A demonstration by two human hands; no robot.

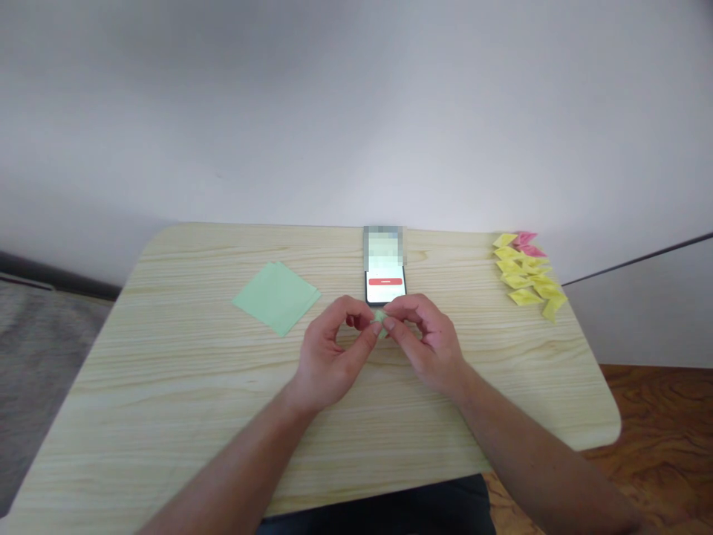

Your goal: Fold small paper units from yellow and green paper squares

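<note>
A small folded piece of green paper [381,325] is pinched between both hands over the middle of the table. My left hand [339,349] grips its left side with thumb and fingertips. On its right side, the thumb and fingers of my right hand [426,338] close on it. Much of the paper is covered by the fingertips, so its exact folded shape is hard to make out. Just beyond the hands lies a phone [385,293] with its screen lit and a red bar across it. Green square paper sheets [277,297] rest in a slightly fanned stack to the left.
Several folded yellow paper pieces [524,297] and a few pink folded pieces [529,244] lie grouped at the right end of the wooden table [183,416]. A white wall [278,134] rises directly behind the table's back edge.
</note>
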